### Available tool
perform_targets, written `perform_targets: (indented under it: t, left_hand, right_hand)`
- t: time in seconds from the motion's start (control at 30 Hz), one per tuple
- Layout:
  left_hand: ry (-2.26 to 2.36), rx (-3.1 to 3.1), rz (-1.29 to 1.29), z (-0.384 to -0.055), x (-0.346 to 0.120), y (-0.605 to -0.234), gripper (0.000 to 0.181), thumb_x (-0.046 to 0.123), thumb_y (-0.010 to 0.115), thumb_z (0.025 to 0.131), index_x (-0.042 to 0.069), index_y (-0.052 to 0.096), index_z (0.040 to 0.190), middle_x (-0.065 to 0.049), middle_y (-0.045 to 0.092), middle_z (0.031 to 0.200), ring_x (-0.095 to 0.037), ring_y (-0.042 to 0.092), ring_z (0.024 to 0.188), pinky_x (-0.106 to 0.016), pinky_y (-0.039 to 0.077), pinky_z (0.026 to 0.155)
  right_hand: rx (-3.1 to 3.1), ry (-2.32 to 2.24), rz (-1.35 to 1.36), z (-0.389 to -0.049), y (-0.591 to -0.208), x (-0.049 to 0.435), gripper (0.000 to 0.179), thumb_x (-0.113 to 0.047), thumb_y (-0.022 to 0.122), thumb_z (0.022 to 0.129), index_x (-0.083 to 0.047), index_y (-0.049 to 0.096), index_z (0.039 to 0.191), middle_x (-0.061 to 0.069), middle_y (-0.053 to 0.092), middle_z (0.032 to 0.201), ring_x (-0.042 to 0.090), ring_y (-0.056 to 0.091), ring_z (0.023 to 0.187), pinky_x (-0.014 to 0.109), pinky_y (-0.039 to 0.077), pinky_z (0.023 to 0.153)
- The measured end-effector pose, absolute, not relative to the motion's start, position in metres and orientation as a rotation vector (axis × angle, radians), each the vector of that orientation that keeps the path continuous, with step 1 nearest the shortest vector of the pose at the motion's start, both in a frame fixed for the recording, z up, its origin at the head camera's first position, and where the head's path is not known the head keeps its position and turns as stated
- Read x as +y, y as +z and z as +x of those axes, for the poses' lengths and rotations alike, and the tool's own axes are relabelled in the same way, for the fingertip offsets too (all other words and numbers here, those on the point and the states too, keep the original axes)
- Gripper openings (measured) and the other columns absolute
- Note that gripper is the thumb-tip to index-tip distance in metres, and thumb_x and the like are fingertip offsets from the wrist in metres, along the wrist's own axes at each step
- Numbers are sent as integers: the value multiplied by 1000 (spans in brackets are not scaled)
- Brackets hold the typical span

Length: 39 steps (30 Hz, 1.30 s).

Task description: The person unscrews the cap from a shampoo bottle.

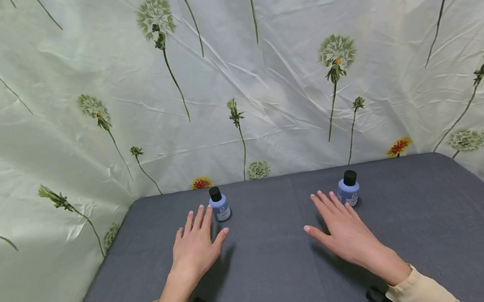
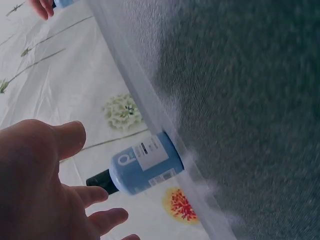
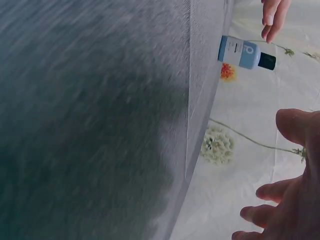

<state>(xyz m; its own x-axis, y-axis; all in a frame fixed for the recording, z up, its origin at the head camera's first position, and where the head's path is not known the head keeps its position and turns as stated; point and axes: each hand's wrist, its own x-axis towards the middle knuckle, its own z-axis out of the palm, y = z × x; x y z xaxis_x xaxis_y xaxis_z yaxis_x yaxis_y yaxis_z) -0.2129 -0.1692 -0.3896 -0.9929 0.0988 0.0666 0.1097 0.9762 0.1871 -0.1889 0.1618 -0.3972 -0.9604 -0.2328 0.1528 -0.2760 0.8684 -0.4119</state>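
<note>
Two small blue bottles stood upright on a dark grey tabletop (image 1: 277,270). Taking its middle as a clock's centre, the left bottle (image 1: 221,209) stood near eleven o'clock and the right bottle (image 1: 348,194) near one; both had black caps.

A left hand (image 1: 196,247) hovered with straight, spread fingers, holding nothing, its bottle just beyond at one o'clock. A right hand (image 1: 348,231) hovered likewise, its fingers apart and gripping nothing, its bottle at twelve o'clock, partly behind the fingertips. Whether any finger touched a bottle could not be told.

Thumbs pointed inward, the left toward two o'clock, the right toward ten. For a sound grasp, it seemed best to lower each palm beside its bottle and close thumb and fingers around the body rather than the narrow cap, since a nudge from stiff fingertips might have tipped it toward twelve.
</note>
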Motion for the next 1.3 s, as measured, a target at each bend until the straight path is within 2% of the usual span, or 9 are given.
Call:
perform_targets:
  t: [0.1, 0.37, 0.7, 0.87, 1.17, 1.3]
  left_hand:
    - [-308, -3040, -149, -215, -172, -389, 76, 53, 50, 99, 14, 23, 158, -15, 21, 161, -39, 16, 146, -63, 19, 110]
    - [-401, -2927, -95, -218, -182, -393, 69, 50, 52, 99, 11, 35, 153, -17, 31, 156, -39, 25, 143, -65, 26, 106]
    - [-581, -2891, -63, -224, -195, -393, 68, 49, 55, 97, 8, 41, 150, -21, 37, 152, -43, 34, 138, -69, 27, 102]
    - [-655, -2868, -62, -228, -201, -395, 68, 48, 56, 97, 7, 42, 148, -22, 39, 150, -44, 37, 135, -65, 29, 103]
    - [-935, -2807, -72, -238, -210, -396, 62, 42, 60, 97, 4, 46, 144, -24, 46, 144, -43, 43, 131, -61, 35, 101]
    - [-1120, -2797, -72, -242, -215, -397, 60, 39, 60, 97, 4, 45, 144, -24, 47, 143, -44, 42, 132, -62, 33, 103]
  right_hand:
    - [-2922, 745, 441, -194, -399, 156, 84, -61, 49, 96, -7, 28, 155, 16, 21, 160, 37, 10, 148, 63, 12, 111]
    - [-2844, 917, 551, -204, -402, 141, 77, -46, 60, 97, -6, 29, 155, 14, 23, 160, 36, 12, 147, 61, 12, 112]
    - [-2848, 1142, 581, -216, -402, 126, 77, -46, 60, 96, -7, 29, 155, 11, 26, 159, 33, 14, 148, 60, 18, 112]
    - [-2862, 1220, 565, -220, -402, 120, 81, -53, 59, 95, -10, 28, 156, 11, 25, 160, 31, 14, 148, 59, 18, 112]
    - [-2831, 1408, 438, -228, -404, 110, 72, -47, 63, 94, -15, 36, 153, 12, 37, 154, 34, 32, 141, 58, 28, 108]
    - [-2808, 1503, 408, -231, -405, 107, 70, -45, 65, 94, -16, 38, 152, 11, 39, 153, 32, 34, 140, 58, 31, 106]
